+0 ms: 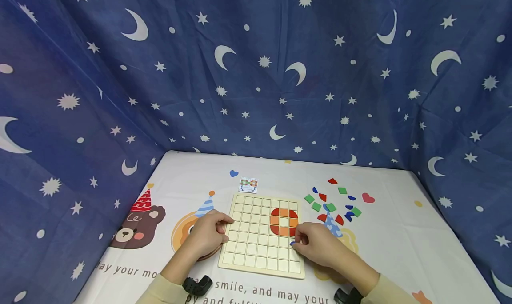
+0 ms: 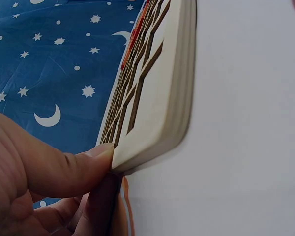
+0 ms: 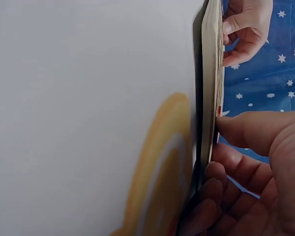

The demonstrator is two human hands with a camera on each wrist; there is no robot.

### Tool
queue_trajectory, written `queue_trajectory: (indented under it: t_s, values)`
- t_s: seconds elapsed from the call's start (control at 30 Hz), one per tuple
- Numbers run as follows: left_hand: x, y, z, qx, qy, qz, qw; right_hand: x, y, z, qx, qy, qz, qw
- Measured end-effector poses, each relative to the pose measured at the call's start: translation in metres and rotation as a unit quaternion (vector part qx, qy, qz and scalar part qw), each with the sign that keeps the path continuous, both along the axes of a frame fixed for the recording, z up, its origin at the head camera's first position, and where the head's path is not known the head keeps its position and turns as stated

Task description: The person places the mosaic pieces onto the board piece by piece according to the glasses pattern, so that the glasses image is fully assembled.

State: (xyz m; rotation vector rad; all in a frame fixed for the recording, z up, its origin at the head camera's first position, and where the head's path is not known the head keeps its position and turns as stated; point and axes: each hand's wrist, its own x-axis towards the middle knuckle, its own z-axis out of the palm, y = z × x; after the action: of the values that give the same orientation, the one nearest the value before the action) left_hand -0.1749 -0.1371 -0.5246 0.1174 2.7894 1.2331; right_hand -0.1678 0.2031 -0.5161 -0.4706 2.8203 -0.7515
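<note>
One square, gridded wooden board [image 1: 256, 239]

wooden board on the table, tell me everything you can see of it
The board is pale and wood-looking, roughly square, with rounded corners, a layered-looking edge and a grid of square cells outlined in brown. It lies on the white cloth. Red and orange pieces form a ring round a bare cell towards its far right. The left hand holds its left edge; the right hand, pinching a blue piece, is at its right edge.
</note>
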Motion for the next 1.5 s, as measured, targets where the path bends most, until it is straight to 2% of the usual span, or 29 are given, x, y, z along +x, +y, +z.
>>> queue_trajectory:
  t_s: [0.4,0.73,1.23,1.5]
  values:
    - [0.0,0.0,0.0,0.003,0.002,0.002,1.0,0.001,-0.003,-0.002,0.022,0.031,-0.001,0.9993]
    - [-0.001,0.0,0.0,-0.002,0.003,0.003,1.0,-0.003,0.006,0.0,-0.033,-0.035,-0.006,0.9988]
    - [-0.001,0.0,-0.001,-0.002,0.003,0.0,1.0,-0.004,0.005,-0.002,-0.02,-0.016,-0.002,0.9997]
    - [-0.001,-0.001,-0.001,-0.004,0.006,-0.001,1.0,-0.004,0.003,-0.003,-0.032,-0.034,-0.017,0.9988]
